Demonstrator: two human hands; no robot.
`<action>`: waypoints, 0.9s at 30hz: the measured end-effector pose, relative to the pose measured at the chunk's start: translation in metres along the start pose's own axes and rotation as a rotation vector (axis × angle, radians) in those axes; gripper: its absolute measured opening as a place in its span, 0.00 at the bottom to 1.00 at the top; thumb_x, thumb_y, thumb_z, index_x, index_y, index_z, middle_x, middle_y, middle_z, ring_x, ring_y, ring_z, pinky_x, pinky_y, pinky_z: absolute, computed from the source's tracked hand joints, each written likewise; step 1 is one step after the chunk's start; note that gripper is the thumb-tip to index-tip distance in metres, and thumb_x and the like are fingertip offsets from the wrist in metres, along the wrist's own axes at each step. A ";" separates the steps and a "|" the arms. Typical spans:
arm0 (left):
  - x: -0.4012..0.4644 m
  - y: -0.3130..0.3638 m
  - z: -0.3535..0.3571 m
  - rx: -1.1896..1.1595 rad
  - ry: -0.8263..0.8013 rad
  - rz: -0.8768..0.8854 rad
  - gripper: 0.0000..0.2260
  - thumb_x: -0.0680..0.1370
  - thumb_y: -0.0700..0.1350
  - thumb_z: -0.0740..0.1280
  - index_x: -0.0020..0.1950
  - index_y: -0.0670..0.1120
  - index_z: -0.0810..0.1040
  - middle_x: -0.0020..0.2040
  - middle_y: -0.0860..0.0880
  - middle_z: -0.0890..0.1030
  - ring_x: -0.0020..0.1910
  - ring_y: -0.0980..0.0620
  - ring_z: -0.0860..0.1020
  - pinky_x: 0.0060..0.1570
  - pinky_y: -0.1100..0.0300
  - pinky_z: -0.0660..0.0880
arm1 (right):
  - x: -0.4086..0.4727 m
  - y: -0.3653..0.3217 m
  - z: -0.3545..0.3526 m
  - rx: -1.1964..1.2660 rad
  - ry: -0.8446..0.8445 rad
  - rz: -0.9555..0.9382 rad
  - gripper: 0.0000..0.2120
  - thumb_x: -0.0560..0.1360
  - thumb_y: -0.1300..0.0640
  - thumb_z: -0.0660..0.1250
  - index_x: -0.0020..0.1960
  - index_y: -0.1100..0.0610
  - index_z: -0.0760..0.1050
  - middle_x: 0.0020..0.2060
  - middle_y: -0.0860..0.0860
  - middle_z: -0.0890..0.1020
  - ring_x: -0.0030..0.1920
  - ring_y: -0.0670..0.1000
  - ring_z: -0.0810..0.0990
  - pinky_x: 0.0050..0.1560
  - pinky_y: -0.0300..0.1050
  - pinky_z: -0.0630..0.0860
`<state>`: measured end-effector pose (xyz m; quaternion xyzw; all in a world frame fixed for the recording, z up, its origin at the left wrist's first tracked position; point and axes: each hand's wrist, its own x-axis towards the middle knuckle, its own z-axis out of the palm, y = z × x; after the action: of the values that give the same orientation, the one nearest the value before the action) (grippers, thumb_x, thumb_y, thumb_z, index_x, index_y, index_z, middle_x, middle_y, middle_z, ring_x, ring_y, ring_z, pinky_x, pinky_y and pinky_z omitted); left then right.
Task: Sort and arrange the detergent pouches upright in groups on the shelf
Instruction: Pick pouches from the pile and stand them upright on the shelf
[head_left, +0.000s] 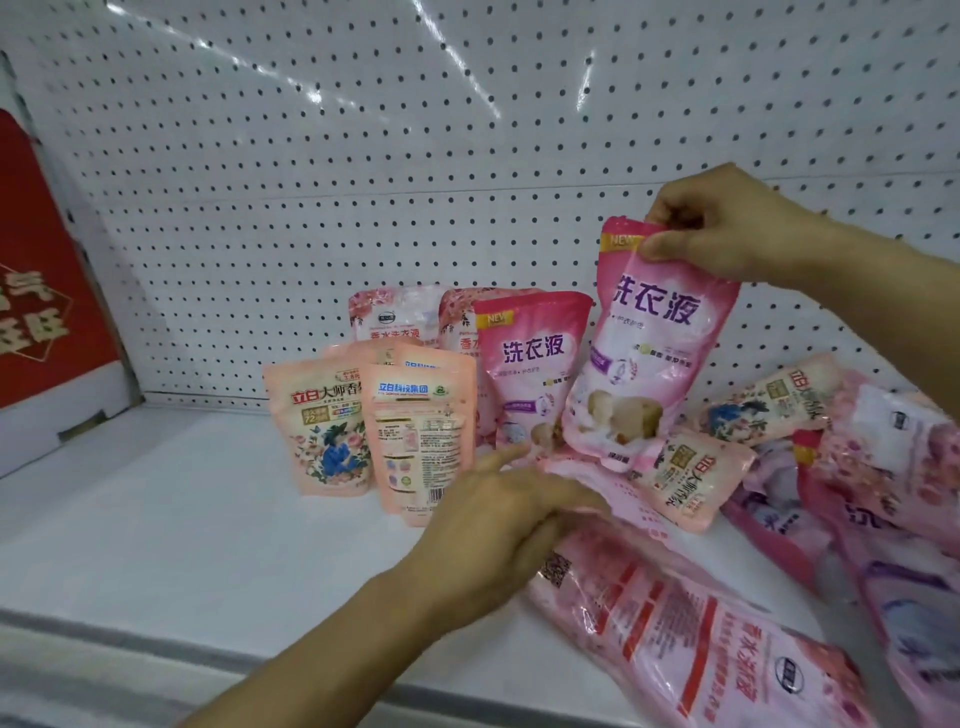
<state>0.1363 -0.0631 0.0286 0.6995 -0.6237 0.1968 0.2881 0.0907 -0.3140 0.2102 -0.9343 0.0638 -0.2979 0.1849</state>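
My right hand (727, 228) pinches the top of a bright pink detergent pouch (649, 343) and holds it tilted, its bottom resting on the pile. A matching pink pouch (530, 369) stands upright just left of it. Two pale floral pouches (395, 312) stand behind. Small peach pouches (322, 426) stand in a group at the front left, one (421, 436) turned back side out. My left hand (498, 519) lies on the edge of a flat pink pouch (587, 483), fingers spread; whether it grips it is unclear. Several more pouches (691, 639) lie flat at the right.
The white shelf (182, 519) has a perforated back panel (363, 156). A red sign (41, 291) leans at the far left. A loose heap of pink pouches (883, 467) fills the right side. The shelf's front edge (156, 649) runs along the bottom.
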 end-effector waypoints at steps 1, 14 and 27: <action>0.002 0.002 -0.002 -0.085 0.108 -0.068 0.11 0.80 0.47 0.61 0.56 0.55 0.82 0.52 0.60 0.84 0.51 0.61 0.82 0.63 0.60 0.72 | 0.000 -0.002 0.002 0.009 -0.004 -0.004 0.03 0.74 0.59 0.71 0.43 0.57 0.78 0.36 0.49 0.80 0.34 0.46 0.77 0.33 0.38 0.70; -0.003 -0.006 -0.093 -0.485 0.742 -0.646 0.09 0.81 0.43 0.64 0.43 0.47 0.82 0.35 0.51 0.84 0.34 0.56 0.80 0.34 0.61 0.79 | 0.003 -0.032 0.073 -0.163 -0.152 -0.197 0.05 0.74 0.50 0.70 0.43 0.49 0.74 0.39 0.42 0.78 0.44 0.50 0.78 0.43 0.46 0.73; -0.025 -0.073 -0.121 -0.339 0.961 -0.819 0.09 0.82 0.45 0.64 0.50 0.46 0.84 0.42 0.49 0.86 0.40 0.54 0.84 0.40 0.57 0.82 | -0.004 -0.058 0.106 -0.247 -0.194 -0.203 0.05 0.75 0.50 0.68 0.47 0.50 0.76 0.44 0.47 0.81 0.44 0.51 0.79 0.45 0.50 0.77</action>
<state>0.2148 0.0380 0.0926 0.6595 -0.1307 0.2608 0.6928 0.1496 -0.2264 0.1503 -0.9759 -0.0128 -0.2135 0.0433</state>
